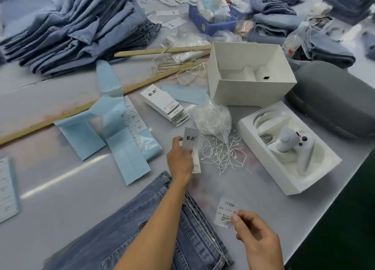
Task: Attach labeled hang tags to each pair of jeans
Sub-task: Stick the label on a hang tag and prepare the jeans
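The hang tag (190,146), a long white card printed with black characters and punched near its top, is pinched upright in the left hand (180,162), thumb on its left edge and fingers curled behind it. Just right of the tag lies a loose tangle of white strings (221,154) on the desk (60,180), and above those strings a clear bag (213,117) stuffed with more of them. Up and left of the tag sits a fanned stack of tags (166,105) of the same print. Below and right of the tag, the right hand (255,235) grips a small sticker label (226,212) reading "1103#" and "XS" between thumb and curled fingers, apart from the tag. Below the tag, under the left forearm, a pair of jeans (146,239) lies spread flat on the desk. Left of the tag lie pale blue backing sheets (123,148), some with labels on them, and a long wooden ruler (81,109) runs under them. Right of the tag is an open white box (288,154) cradling a grey controller. Far up and left of the tag rises a pile of folded jeans (77,26).
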